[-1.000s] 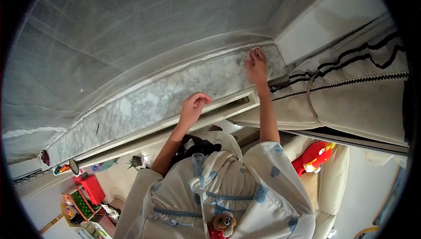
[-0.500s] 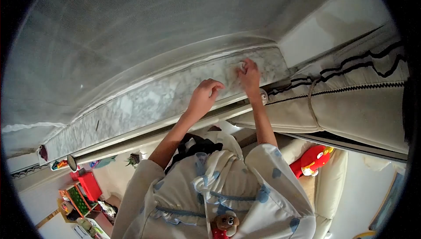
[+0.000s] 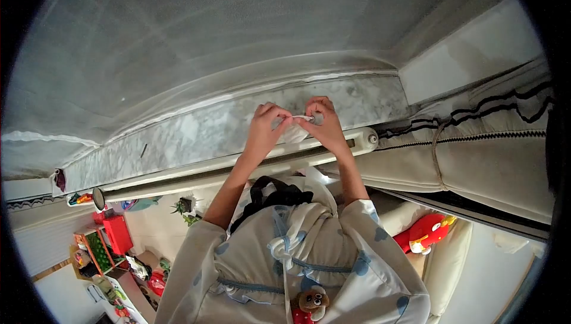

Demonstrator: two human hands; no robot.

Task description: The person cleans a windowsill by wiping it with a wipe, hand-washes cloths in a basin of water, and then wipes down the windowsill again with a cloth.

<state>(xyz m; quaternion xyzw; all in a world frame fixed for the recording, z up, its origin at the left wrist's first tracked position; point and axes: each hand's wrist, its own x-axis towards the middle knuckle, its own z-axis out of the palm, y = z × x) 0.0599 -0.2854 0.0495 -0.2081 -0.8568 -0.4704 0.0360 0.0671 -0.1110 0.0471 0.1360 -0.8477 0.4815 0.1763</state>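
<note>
The left forearm [image 3: 234,186] slants toward one o'clock, the right forearm [image 3: 352,176] toward eleven. The left hand [image 3: 264,129] and right hand [image 3: 325,126] nearly meet, fingers curled, both pinching; the right thumb [image 3: 308,126] points toward ten o'clock. Both elbows are bent.

The cloth [image 3: 294,135] is white. Grey mottles the white marbled sill [image 3: 202,126]. Blue hearts dot the white garment [image 3: 250,261]; the plush toy [image 3: 422,233] is mainly red.
</note>
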